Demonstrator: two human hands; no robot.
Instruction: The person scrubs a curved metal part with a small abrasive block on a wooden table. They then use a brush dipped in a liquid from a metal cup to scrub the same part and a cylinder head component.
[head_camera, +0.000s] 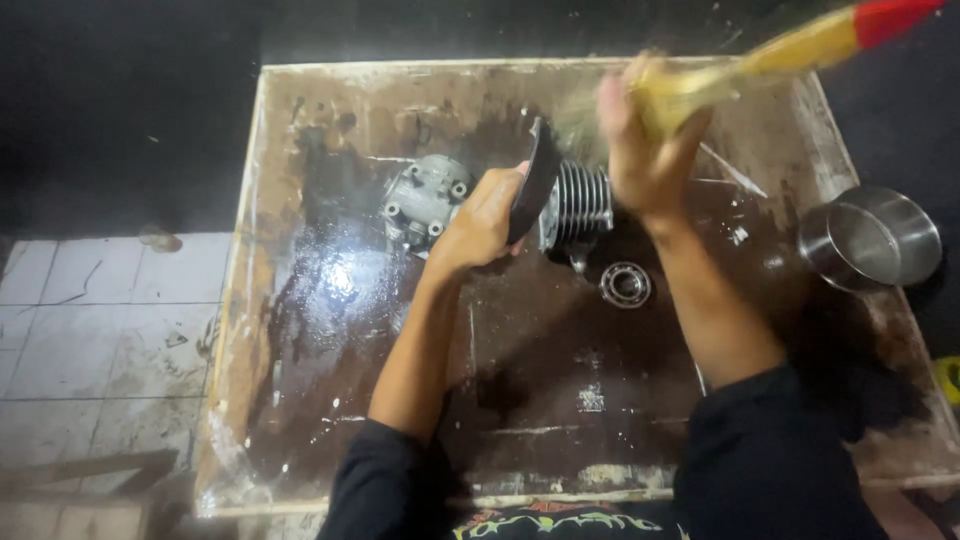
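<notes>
Dark, wet grime covers the desk (560, 400), a shallow wooden-rimmed board set over pale floor tiles (90, 330). Near its far middle lies a ribbed metal cylinder (583, 203), with a grey metal casting (424, 200) just beside it on the left. The left hand (486, 220) is closed around a dark flat piece (538, 180) held against the cylinder's end, hiding part of it. The right hand (648, 150) grips a blurred brush (790, 50) with a yellow and red handle, above the cylinder. A round bearing (625, 284) lies just in front, and a steel pot (872, 240) stands near the right edge.
</notes>
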